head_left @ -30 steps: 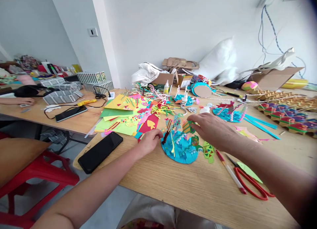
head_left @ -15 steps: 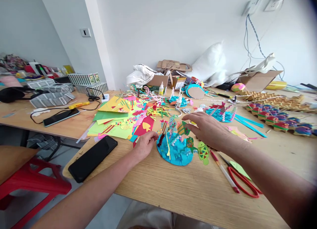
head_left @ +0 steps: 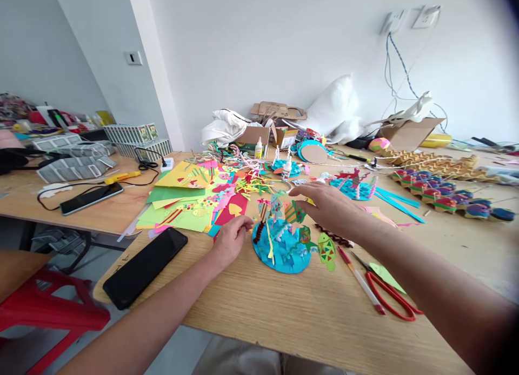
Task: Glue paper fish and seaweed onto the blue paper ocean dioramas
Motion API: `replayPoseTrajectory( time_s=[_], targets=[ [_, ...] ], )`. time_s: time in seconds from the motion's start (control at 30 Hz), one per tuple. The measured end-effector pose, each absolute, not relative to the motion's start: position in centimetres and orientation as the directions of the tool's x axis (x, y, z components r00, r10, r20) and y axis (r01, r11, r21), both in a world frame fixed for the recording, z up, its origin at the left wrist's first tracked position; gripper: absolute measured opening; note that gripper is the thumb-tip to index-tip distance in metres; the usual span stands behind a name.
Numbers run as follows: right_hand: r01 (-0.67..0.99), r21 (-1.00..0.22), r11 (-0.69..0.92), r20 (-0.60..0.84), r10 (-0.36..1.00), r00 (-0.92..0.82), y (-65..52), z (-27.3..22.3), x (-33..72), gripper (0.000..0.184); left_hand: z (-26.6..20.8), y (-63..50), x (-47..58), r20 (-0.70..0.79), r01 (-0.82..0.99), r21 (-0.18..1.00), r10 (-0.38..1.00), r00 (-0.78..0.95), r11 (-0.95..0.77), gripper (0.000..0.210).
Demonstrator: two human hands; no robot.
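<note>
Head view: framing has swung to the right over the last second; both hands keep much the same pose around the blue base (head_left: 284, 262), which sits on the desk (head_left: 292, 305) between them, its paper fish upright. A brown twisted strand (head_left: 335, 238) now shows beyond the light-green fish (head_left: 326, 249). Reading: careful steadying or adjusting, little visible progress. Left hand (head_left: 230, 239): fingers curled close together just beside the left rim; whether they grip anything, cannot tell. Right hand (head_left: 329, 205): bent over the fish tops, fingertips partly hidden; grip likewise unclear. Clearance: bare wood toward the front edge; black phone (head_left: 146, 268) limits the left, pen (head_left: 362, 282) and scissors (head_left: 373, 276) the right, paper sheets (head_left: 188, 218) the far left.
</note>
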State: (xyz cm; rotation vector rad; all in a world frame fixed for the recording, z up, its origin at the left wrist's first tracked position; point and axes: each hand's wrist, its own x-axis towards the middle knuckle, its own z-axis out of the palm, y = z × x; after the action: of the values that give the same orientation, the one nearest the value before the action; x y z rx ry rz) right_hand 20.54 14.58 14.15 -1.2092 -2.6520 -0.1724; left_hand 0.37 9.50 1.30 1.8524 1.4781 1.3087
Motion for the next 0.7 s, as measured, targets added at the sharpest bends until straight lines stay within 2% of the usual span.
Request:
replayPoseTrajectory(
  time_s=[0.1,0.3,0.5,0.7],
  targets=[
    [0.727,0.091,0.681,0.310,0.674,-0.670,14.48,13.95,20.61,0.023,1.32,9.53,0.16,0.452,0.523,0.762,0.892,-0.007,-0.382,0.028],
    [0.732,0.177,0.658,0.254,0.688,-0.680,14.24,13.46,20.23,0.023,2.02,9.45,-0.38,0.576,0.567,0.682,0.817,-0.027,-0.462,0.023],
    [0.719,0.168,0.674,0.188,0.695,-0.695,14.02,13.49,19.94,0.025,1.77,9.45,-0.29,0.581,0.556,0.679,0.814,-0.007,-0.479,0.023],
    [0.680,0.156,0.716,0.207,0.650,-0.732,13.63,13.35,20.31,0.025,1.73,9.59,-0.26,0.568,0.566,0.678,0.823,0.002,-0.469,0.025]
  ],
)
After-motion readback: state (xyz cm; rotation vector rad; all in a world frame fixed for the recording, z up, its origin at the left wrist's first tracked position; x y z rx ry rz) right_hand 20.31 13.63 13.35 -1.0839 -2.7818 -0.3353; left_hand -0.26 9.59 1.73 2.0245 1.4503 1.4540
